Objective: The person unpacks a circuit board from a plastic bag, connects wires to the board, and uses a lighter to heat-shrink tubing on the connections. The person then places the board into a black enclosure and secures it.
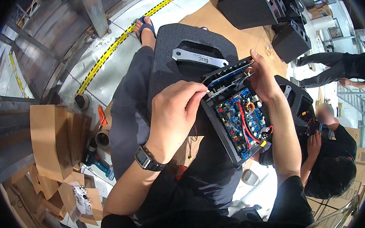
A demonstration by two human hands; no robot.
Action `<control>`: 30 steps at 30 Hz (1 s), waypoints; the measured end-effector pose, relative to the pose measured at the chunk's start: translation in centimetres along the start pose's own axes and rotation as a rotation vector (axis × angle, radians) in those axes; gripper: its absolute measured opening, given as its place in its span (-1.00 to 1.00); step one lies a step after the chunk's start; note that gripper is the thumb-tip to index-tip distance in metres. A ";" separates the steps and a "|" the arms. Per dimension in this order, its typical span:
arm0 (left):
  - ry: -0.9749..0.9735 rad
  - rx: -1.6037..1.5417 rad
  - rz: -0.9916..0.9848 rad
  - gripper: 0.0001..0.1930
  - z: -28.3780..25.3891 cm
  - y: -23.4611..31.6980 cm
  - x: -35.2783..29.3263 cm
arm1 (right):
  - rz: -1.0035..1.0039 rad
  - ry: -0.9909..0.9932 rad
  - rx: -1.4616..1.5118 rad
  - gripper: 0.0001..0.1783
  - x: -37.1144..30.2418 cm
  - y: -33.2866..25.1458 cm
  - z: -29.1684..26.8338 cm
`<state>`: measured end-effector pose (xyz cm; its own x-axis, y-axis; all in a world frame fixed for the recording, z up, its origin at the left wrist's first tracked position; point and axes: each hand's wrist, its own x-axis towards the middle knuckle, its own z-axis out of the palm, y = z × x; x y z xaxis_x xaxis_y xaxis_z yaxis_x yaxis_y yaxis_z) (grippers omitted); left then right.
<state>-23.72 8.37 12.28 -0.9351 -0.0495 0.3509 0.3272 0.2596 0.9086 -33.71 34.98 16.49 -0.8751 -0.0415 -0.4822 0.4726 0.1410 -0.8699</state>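
A black speaker cabinet (163, 51) with a silver handle bar (197, 58) lies across my legs. Over its near end is an open amplifier module (242, 122): blue circuit boards, a copper coil, red wires and a yellow connector in a black frame. My right hand (264, 79) grips the module's upper right corner, thumb on the edge of its raised panel. My left hand (176, 110), a watch on its wrist, pinches at the module's upper left corner. Something small and pale shows at those fingertips, too little to name.
Cardboard boxes (49, 140), a teal power drill (99, 162) and an open carton of small metal parts (82, 197) are at left. More black cabinets (247, 8) stand far right on cardboard. A co-worker (333, 158) sits close at right; another person (336, 67) stands behind.
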 end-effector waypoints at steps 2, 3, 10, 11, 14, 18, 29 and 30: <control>0.012 0.009 0.022 -0.90 0.2 -0.1 -0.3 | 0.024 -0.012 -0.013 -0.29 -0.1 -0.1 -0.1; 0.015 0.021 0.031 -0.90 0.3 -0.1 -0.4 | 0.017 -0.019 -0.013 -0.27 -0.1 -0.2 0.0; 0.052 0.118 0.055 -0.89 0.3 0.7 -1.3 | 0.040 -0.035 -0.066 -0.12 -0.8 -0.9 0.9; 0.052 0.153 0.037 -0.89 0.3 1.0 -1.6 | 0.048 -0.048 -0.081 -0.11 -0.8 -0.9 1.0; 0.052 0.233 -0.015 -0.88 0.4 2.0 -2.3 | 0.011 -0.048 -0.101 -0.01 -1.0 -0.8 1.0; 0.062 0.258 -0.049 -0.87 0.8 2.6 -2.9 | -0.054 0.019 -0.119 0.05 -1.0 0.1 1.1; 0.117 0.193 -0.073 -0.91 1.8 2.9 -3.9 | -0.124 0.166 -0.286 -0.01 -1.3 1.1 1.9; 0.117 0.189 -0.087 -0.91 1.8 3.0 -3.9 | -0.147 0.169 -0.306 -0.01 -1.4 1.0 2.0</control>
<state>-19.30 11.12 13.22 -0.9329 -0.1879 0.3073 0.2050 0.4247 0.8818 -31.76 33.21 16.11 -0.9480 0.0770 -0.3087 0.3105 0.4353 -0.8451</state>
